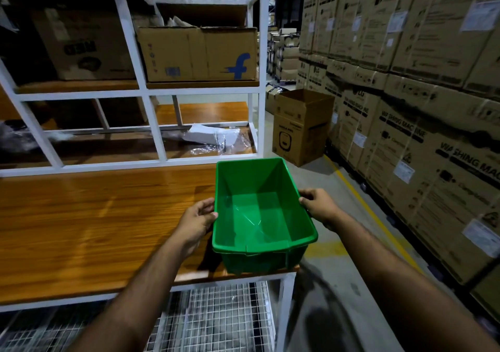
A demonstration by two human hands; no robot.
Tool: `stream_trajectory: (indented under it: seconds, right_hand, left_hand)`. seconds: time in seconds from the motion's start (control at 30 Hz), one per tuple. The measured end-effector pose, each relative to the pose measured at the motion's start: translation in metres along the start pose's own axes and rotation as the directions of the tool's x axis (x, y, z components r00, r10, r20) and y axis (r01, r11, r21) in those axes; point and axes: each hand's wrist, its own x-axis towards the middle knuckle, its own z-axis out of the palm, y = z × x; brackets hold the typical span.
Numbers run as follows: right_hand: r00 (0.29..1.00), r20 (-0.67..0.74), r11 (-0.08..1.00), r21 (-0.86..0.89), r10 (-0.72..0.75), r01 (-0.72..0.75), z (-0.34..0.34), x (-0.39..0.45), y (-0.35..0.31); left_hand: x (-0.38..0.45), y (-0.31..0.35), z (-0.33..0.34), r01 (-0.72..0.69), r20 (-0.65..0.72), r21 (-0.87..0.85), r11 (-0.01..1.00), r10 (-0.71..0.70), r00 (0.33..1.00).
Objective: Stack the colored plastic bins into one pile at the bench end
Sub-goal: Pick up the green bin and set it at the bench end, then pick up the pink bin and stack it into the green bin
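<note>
A rectangular green plastic bin (262, 218) is held at the right-hand end of the wood-topped bench (94, 224), its open mouth turned up and nothing seen inside. Its left rim is pinched by the left hand (196, 223), thumb on the lip and fingers curled down the outer wall. The right rim is gripped by the right hand (318, 205), fingers hooked over the edge. The near right corner of the bin is seen out past the bench's end edge, over the grey concrete floor (338, 284); whether the base is resting on the wood or just clear of it cannot be told.

To the left of the bin a broad stretch of bare wooden top is seen. Behind it the white metal shelf frame (151, 124) is set close to the far rim. Brown cardboard boxes (197, 54) are lodged on the upper shelf. To the right, an aisle is left between the bench and a tall wall of stacked washing-machine cartons (419, 108), with an open cardboard carton (300, 130) standing on the floor and a yellow floor line (359, 197) running alongside.
</note>
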Motion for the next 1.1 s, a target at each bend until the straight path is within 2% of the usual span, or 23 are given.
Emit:
stream_trajectory:
  seconds: [0.2, 0.33, 0.43, 0.6, 0.67, 0.73, 0.83, 0.93, 1.1]
  right_hand:
    - [1.000, 0.012, 1.000, -0.027, 0.005, -0.004, -0.001, -0.003, 0.000]
    - [0.986, -0.160, 0.997, -0.059, -0.049, 0.040, -0.001, -0.006, -0.005]
    - [0.957, -0.235, 0.970, -0.211, -0.168, 0.119, -0.001, -0.005, -0.015]
    - [0.926, -0.114, 0.806, -0.538, -0.359, 0.246, 0.015, -0.007, -0.043]
    - [0.904, -0.020, 0.714, -0.621, -0.427, 0.324, 0.031, -0.009, -0.056]
    - [0.861, 0.084, 0.602, -0.681, -0.502, 0.417, 0.053, -0.010, -0.070]
    - [0.799, 0.224, 0.465, -0.713, -0.558, 0.525, 0.093, -0.012, -0.087]
    - [0.755, 0.338, 0.356, -0.725, -0.561, 0.589, 0.140, -0.013, -0.108]
    - [0.711, 0.477, 0.250, -0.710, -0.517, 0.658, 0.230, -0.012, -0.143]
  left_hand:
    - [-0.005, 0.003, 0.005, 0.007, -0.033, -0.002, 1.000, -0.008, 0.999]
    - [-0.004, 0.011, 0.006, -0.016, -0.103, 0.053, 0.998, 0.022, 0.994]
    - [-0.006, 0.020, 0.001, -0.068, -0.141, 0.171, 0.983, 0.093, 0.986]
    - [-0.013, 0.031, -0.016, -0.160, -0.165, 0.372, 0.914, 0.235, 0.958]
    - [-0.020, 0.032, -0.029, -0.180, -0.161, 0.496, 0.849, 0.294, 0.942]
    - [-0.031, 0.032, -0.045, -0.174, -0.149, 0.654, 0.737, 0.350, 0.925]
    - [-0.049, 0.029, -0.073, -0.108, -0.119, 0.879, 0.465, 0.432, 0.894]
    - [-0.066, 0.026, -0.110, -0.020, -0.107, 0.968, 0.252, 0.479, 0.871]
    - [-0.088, 0.021, -0.191, 0.084, -0.135, 0.988, 0.127, 0.480, 0.867]
